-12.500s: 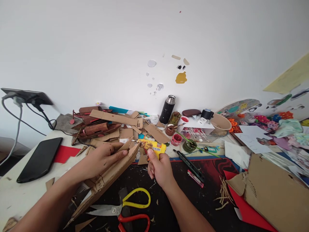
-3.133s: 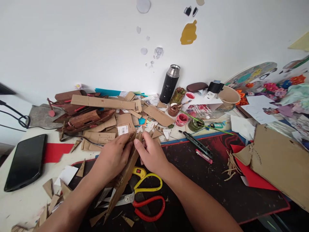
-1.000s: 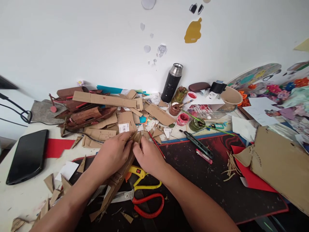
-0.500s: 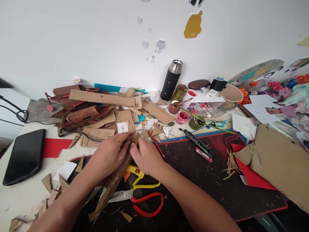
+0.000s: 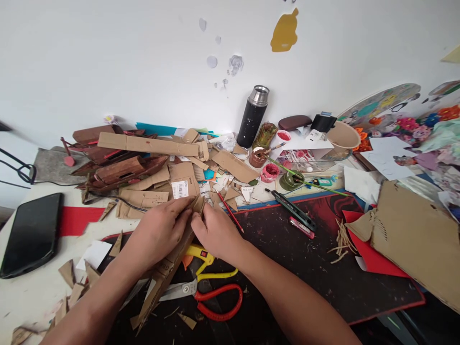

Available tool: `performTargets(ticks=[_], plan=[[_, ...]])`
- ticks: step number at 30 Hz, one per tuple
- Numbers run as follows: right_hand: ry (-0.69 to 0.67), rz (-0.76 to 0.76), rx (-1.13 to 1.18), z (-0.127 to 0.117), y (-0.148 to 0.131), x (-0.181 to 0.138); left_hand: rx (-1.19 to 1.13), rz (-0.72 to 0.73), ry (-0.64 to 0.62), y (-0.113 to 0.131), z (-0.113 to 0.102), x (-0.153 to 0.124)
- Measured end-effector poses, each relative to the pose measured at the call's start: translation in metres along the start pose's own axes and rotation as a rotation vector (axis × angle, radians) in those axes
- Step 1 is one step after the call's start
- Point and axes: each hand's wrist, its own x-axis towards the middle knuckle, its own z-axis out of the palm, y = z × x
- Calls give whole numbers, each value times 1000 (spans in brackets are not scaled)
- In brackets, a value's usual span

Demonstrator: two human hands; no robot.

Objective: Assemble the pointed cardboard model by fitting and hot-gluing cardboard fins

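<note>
A long, narrow folded cardboard piece [image 5: 167, 270] slants up from the mat, its far end pinched between both hands. My left hand [image 5: 163, 225] is closed on its left side, fingertips near the pointed tip. From the right, my right hand [image 5: 217, 232] grips the same end, the thumb pressed against the cardboard. Beneath the forearms lie scissors [image 5: 219, 302] with red and yellow handles, the blades partly under the cardboard. A yellow tool [image 5: 199, 252], partly covered by my right hand, rests just above them. A red pencil [image 5: 230, 213] lies beyond my right hand.
Brown cardboard boats [image 5: 125, 172] and cardboard scraps crowd the back left. A black thermos [image 5: 253, 117] stands by the wall near open paint jars [image 5: 269, 173]. A utility knife [image 5: 293, 211] lies on the dark mat [image 5: 287, 268]. A phone [image 5: 32, 232] is at far left.
Both hands keep their hold on the cardboard piece, with only slight finger movement. The whole view has shifted a little, so the surroundings appear slightly further left and up.
</note>
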Motion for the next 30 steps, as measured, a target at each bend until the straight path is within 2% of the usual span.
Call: performTargets(ticks=[15,30], plan=[[-15,8,-69,-1,0,0,23,11,-56,-4,-5,1],[-13,14,-76,1,1,-1,-117,36,-65,-5,-5,1]])
